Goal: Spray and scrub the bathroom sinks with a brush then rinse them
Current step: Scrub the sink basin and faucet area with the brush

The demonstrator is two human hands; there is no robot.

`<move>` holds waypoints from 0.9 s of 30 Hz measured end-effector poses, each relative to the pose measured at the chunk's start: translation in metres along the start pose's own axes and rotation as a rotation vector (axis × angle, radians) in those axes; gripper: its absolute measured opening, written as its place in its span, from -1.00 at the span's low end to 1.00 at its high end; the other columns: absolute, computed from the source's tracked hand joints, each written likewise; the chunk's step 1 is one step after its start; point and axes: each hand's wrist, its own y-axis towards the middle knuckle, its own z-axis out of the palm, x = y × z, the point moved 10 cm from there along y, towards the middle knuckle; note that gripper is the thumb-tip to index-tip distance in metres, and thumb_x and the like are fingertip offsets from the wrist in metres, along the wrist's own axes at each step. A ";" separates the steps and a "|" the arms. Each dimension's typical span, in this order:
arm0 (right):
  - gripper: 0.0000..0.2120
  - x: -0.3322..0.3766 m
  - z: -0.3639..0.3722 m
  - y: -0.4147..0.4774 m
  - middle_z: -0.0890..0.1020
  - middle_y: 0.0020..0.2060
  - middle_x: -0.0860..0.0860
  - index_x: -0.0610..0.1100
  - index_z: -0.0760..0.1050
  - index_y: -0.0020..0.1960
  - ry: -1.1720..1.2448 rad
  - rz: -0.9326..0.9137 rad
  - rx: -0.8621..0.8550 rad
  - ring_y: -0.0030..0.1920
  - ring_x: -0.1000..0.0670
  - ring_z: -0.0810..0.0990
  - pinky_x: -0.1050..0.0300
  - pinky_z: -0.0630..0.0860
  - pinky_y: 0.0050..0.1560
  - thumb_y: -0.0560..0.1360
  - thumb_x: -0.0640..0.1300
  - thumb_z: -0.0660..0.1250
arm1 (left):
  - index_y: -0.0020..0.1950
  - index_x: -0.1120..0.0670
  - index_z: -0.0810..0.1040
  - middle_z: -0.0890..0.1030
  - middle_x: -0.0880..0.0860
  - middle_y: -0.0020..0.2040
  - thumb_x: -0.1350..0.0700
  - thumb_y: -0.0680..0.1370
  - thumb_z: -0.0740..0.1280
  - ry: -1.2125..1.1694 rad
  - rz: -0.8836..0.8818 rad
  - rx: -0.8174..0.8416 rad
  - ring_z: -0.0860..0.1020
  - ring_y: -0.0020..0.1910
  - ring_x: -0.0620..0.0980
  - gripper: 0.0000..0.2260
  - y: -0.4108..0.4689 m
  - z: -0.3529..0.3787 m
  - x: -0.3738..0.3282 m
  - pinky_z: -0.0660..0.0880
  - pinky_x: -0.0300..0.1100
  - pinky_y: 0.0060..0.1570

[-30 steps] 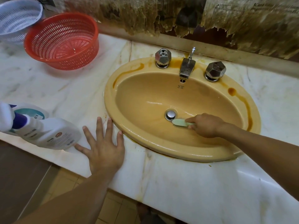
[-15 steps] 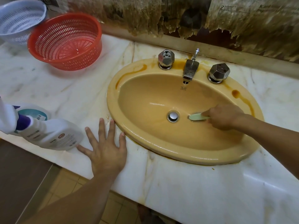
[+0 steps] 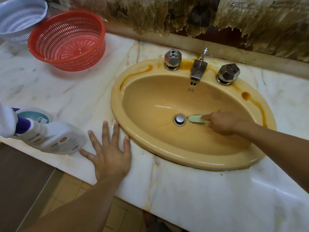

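Observation:
A yellow oval sink [image 3: 150, 144] with rust stains on its rim is set in a white marble counter [image 3: 209, 195]. My right hand [image 3: 225, 122] grips a pale green brush [image 3: 196, 119] inside the basin, its head just right of the chrome drain plug [image 3: 179, 119]. Flat on the counter, my left hand [image 3: 108, 153] rests with fingers spread, fingertips at the sink's left rim. A white spray bottle [image 3: 51, 138] with a purple collar lies on its side left of that hand.
A chrome spout [image 3: 198, 68] and two faceted knobs [image 3: 172, 58] [image 3: 228, 73] stand at the sink's back. A red basket [image 3: 66, 39] and a white basket [image 3: 18, 17] sit at the counter's back left. Peeling wall covering [image 3: 184, 17] hangs behind. The counter's front edge drops to tiled floor [image 3: 70, 193].
My right hand has swept the brush back and forth in the basin: out to the right, then back toward the drain. My left hand has stayed flat on the counter.

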 end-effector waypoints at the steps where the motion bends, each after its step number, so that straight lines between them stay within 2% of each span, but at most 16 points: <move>1: -0.57 -0.002 -0.009 0.001 0.57 0.15 -0.02 0.19 0.31 0.54 -0.043 0.003 -0.026 0.05 -0.02 0.55 0.05 0.56 -0.03 0.67 0.09 0.15 | 0.67 -0.26 -0.09 -0.17 -0.17 0.69 -0.35 0.62 -0.24 0.001 0.001 0.002 -0.30 0.65 0.13 -0.40 0.000 0.000 0.000 -0.20 0.53 0.46; 3: -0.57 -0.007 -0.033 0.002 0.60 -0.03 0.04 0.19 0.30 0.53 -0.214 0.029 -0.189 -0.15 0.00 0.55 0.09 0.53 -0.26 0.67 0.03 0.14 | 0.67 -0.26 -0.09 -0.18 -0.17 0.69 -0.35 0.62 -0.24 0.000 0.002 0.005 -0.31 0.64 0.13 -0.40 0.000 0.000 -0.001 -0.20 0.53 0.46; 4: -0.53 -0.006 -0.046 -0.001 0.60 -0.09 0.05 0.19 0.24 0.56 -0.279 0.036 -0.286 -0.23 -0.01 0.54 0.12 0.46 -0.37 0.67 -0.01 0.13 | 0.67 -0.26 -0.09 -0.17 -0.17 0.69 -0.34 0.63 -0.24 -0.001 0.001 0.003 -0.30 0.64 0.13 -0.41 0.000 0.000 -0.001 -0.20 0.53 0.46; 6: -0.46 -0.003 -0.059 -0.008 0.60 -0.14 0.05 0.17 0.09 0.60 -0.323 0.037 -0.410 -0.29 -0.04 0.56 0.16 0.34 -0.48 0.67 -0.07 0.11 | 0.68 -0.25 -0.09 -0.16 -0.17 0.69 -0.33 0.65 -0.23 0.003 -0.002 0.001 -0.28 0.65 0.14 -0.42 0.000 -0.001 -0.001 -0.17 0.53 0.46; 7: -0.45 -0.003 -0.061 -0.010 0.59 -0.16 0.06 0.17 0.06 0.61 -0.323 0.038 -0.434 -0.29 -0.05 0.57 0.17 0.34 -0.49 0.67 -0.07 0.11 | 0.68 -0.24 -0.08 -0.16 -0.17 0.69 -0.33 0.64 -0.22 0.004 -0.003 0.000 -0.27 0.65 0.14 -0.41 0.000 -0.001 -0.001 -0.16 0.54 0.46; 11: -0.50 -0.007 -0.046 -0.012 0.62 -0.12 0.06 0.19 0.16 0.58 -0.300 0.041 -0.307 -0.22 0.00 0.61 0.13 0.52 -0.41 0.67 0.00 0.14 | 0.67 -0.25 -0.10 -0.17 -0.17 0.69 -0.32 0.65 -0.19 0.006 -0.009 0.009 -0.28 0.65 0.13 -0.42 0.000 -0.001 0.000 -0.20 0.52 0.46; 13: -0.49 -0.011 -0.054 -0.019 0.64 -0.08 0.07 0.19 0.13 0.60 -0.292 0.044 -0.381 -0.25 0.01 0.59 0.16 0.47 -0.45 0.68 0.01 0.13 | 0.67 -0.26 -0.11 -0.18 -0.17 0.69 -0.32 0.65 -0.19 0.008 -0.010 0.011 -0.29 0.65 0.13 -0.42 0.000 -0.001 0.000 -0.20 0.52 0.47; 16: -0.51 -0.016 -0.070 -0.034 0.64 -0.06 0.07 0.20 0.09 0.61 -0.300 0.056 -0.484 -0.33 -0.02 0.50 0.19 0.28 -0.50 0.70 0.05 0.08 | 0.67 -0.27 -0.11 -0.19 -0.17 0.69 -0.32 0.66 -0.16 0.015 -0.012 0.008 -0.29 0.65 0.14 -0.43 -0.001 -0.001 0.000 -0.21 0.51 0.46; 19: -0.53 -0.021 -0.066 -0.042 0.65 -0.04 0.06 0.21 0.15 0.59 -0.356 0.060 -0.392 -0.28 -0.02 0.55 0.17 0.33 -0.47 0.70 0.05 0.07 | 0.67 -0.27 -0.11 -0.19 -0.17 0.68 -0.33 0.66 -0.16 0.018 -0.009 0.012 -0.29 0.65 0.14 -0.44 -0.001 -0.001 -0.001 -0.21 0.51 0.46; 22: -0.54 -0.030 -0.083 -0.054 0.58 -0.15 0.08 0.22 0.10 0.59 -0.366 0.093 -0.499 -0.36 0.02 0.45 0.18 0.32 -0.49 0.70 0.09 0.04 | 0.67 -0.26 -0.12 -0.18 -0.16 0.69 -0.33 0.66 -0.17 0.017 -0.008 0.021 -0.28 0.65 0.15 -0.43 -0.001 -0.001 -0.001 -0.21 0.52 0.46; 24: -0.56 -0.036 -0.075 -0.060 0.50 -0.24 0.08 0.25 0.14 0.57 -0.400 0.115 -0.397 -0.36 0.04 0.44 0.17 0.44 -0.42 0.70 0.11 0.04 | 0.67 -0.26 -0.12 -0.17 -0.15 0.69 -0.33 0.66 -0.17 0.018 -0.005 0.018 -0.28 0.65 0.15 -0.43 -0.001 -0.002 -0.002 -0.21 0.52 0.46; 26: -0.57 -0.045 -0.061 -0.068 0.46 -0.24 0.09 0.26 0.19 0.56 -0.400 0.138 -0.256 -0.26 0.03 0.50 0.14 0.51 -0.34 0.70 0.10 0.05 | 0.67 -0.25 -0.13 -0.17 -0.15 0.69 -0.32 0.66 -0.18 0.016 -0.002 0.021 -0.28 0.65 0.15 -0.42 -0.001 -0.003 -0.002 -0.21 0.52 0.46; 27: -0.57 -0.046 -0.060 -0.073 0.46 -0.23 0.10 0.27 0.19 0.56 -0.396 0.140 -0.246 -0.23 0.03 0.52 0.14 0.52 -0.32 0.70 0.10 0.05 | 0.67 -0.25 -0.12 -0.17 -0.15 0.69 -0.32 0.66 -0.18 0.015 0.000 0.023 -0.28 0.65 0.15 -0.42 -0.001 -0.003 -0.002 -0.21 0.52 0.46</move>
